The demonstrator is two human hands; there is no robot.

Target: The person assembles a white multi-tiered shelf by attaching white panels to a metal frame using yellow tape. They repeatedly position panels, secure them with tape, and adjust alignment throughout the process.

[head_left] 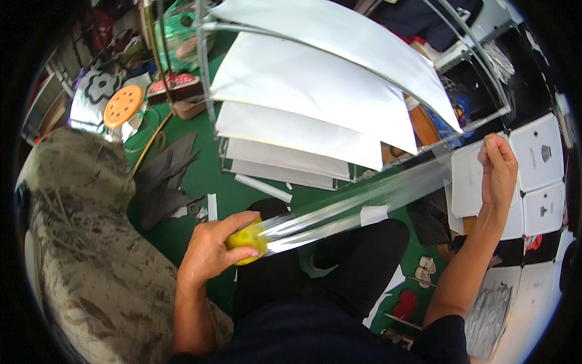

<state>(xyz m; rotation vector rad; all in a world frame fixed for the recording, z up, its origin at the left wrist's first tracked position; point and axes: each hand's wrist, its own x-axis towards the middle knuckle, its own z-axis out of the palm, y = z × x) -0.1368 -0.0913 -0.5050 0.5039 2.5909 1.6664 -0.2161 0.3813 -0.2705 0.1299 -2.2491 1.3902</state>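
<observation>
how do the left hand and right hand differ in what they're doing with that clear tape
The left hand sits low, wrapped around the yellow tape roll. The right hand is raised higher, farther out, pinching the free end of the clear tape strip. Both are bare and hold the strip stretched between them.

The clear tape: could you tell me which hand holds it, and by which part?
Left hand grips the yellow roll; right hand pinches the pulled-out clear tape's free end.
</observation>
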